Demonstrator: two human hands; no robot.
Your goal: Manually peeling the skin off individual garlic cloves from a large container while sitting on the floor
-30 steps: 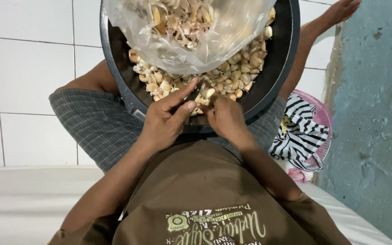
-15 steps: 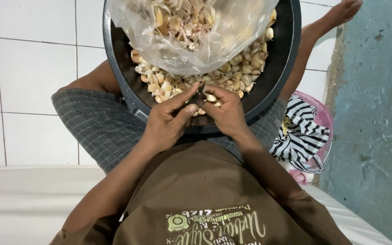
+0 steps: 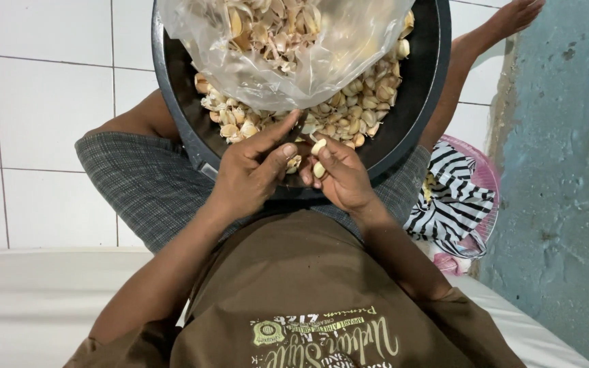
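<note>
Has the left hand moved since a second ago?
Yes. The left hand has crept slightly up toward the clear plastic bag, judged against the black basin's rim.

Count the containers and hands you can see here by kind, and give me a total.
Black basin: 1
Clear plastic bag of peels: 1
Pink basket: 1
Hands: 2, left hand and right hand, both on garlic cloves
Total: 5
The loose cloves in the basin are too many to count.

I read this as a home, prob. a kitchen or wash area: white tiled floor point(image 3: 49, 116) w/ grout lines, rough blue-painted wall point(image 3: 567, 170). Black basin point(image 3: 417, 116) of garlic cloves point(image 3: 359, 119) sits on a lap, pink basket point(image 3: 482, 184) w/ striped cloth point(image 3: 451, 197) beside.
</note>
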